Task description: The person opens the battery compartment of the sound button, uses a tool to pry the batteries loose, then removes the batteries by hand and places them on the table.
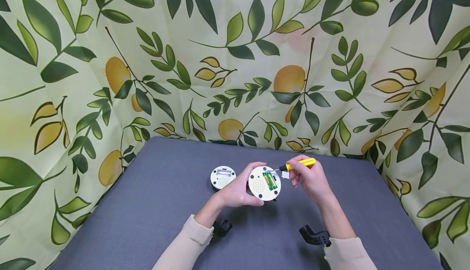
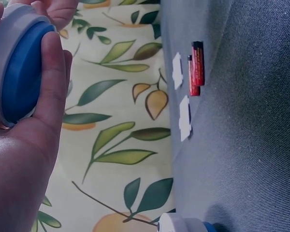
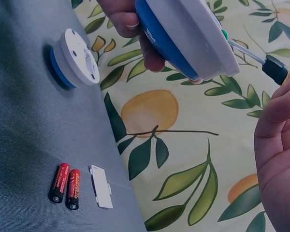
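Note:
My left hand [image 1: 238, 190] grips a round white device with a blue face [image 2: 26, 77] by its rim. Its perforated white back [image 1: 258, 187] is turned toward me, and green batteries [image 1: 269, 181] sit in its uncovered battery compartment. In my right hand [image 1: 310, 178] I hold a screwdriver [image 1: 300, 164] with a yellow and black handle. The shaft [image 3: 249, 52] reaches the compartment's upper end, by the batteries; whether the tip touches them, I cannot tell. Left of my left hand, a second round device [image 1: 222, 175] lies back up on the table, its battery slot uncovered and without batteries.
Two red and black batteries [image 3: 61, 182] lie side by side on the grey table [image 1: 172, 204]. Near them are white battery covers [image 2: 184, 118], one [image 1: 285, 175] showing beside my right hand. Leaf-patterned cloth [image 1: 235, 78] rises behind the table and along both sides.

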`<state>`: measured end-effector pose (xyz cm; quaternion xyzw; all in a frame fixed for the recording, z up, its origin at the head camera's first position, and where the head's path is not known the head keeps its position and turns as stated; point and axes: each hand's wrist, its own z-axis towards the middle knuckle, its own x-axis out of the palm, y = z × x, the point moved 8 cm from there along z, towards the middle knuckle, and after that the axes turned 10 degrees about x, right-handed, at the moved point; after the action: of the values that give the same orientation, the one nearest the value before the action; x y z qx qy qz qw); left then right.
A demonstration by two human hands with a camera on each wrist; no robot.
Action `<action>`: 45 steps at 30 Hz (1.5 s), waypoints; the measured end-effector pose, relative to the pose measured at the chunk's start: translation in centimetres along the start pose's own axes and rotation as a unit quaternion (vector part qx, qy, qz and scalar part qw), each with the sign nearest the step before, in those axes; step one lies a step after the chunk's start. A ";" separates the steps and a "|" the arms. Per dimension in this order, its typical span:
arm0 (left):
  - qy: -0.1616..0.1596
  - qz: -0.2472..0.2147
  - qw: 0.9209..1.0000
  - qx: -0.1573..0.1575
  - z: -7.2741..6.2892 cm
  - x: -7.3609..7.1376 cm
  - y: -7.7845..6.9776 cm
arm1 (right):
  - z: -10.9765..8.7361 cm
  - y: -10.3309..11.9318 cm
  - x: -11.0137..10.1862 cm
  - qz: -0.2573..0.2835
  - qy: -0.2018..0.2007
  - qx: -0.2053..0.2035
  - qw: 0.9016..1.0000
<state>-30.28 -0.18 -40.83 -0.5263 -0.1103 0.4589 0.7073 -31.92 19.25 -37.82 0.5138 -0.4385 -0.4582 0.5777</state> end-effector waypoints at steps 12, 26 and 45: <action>-0.001 0.002 1.000 0.004 -0.1 0.0 0.0 | 0.4 -0.6 0.1 0.025 -0.015 0.016 0.999; 0.003 -0.014 1.000 0.004 -0.1 0.2 -0.1 | 0.8 -0.8 0.5 0.048 -0.014 0.020 0.999; 0.004 -0.003 1.000 -0.005 -0.1 0.1 0.1 | 0.4 -0.5 -0.2 0.090 -0.021 -0.001 0.996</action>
<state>-30.20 -0.12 -40.95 -0.5315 -0.1107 0.4542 0.7063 -32.36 19.30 -38.31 0.4621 -0.4946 -0.4157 0.6075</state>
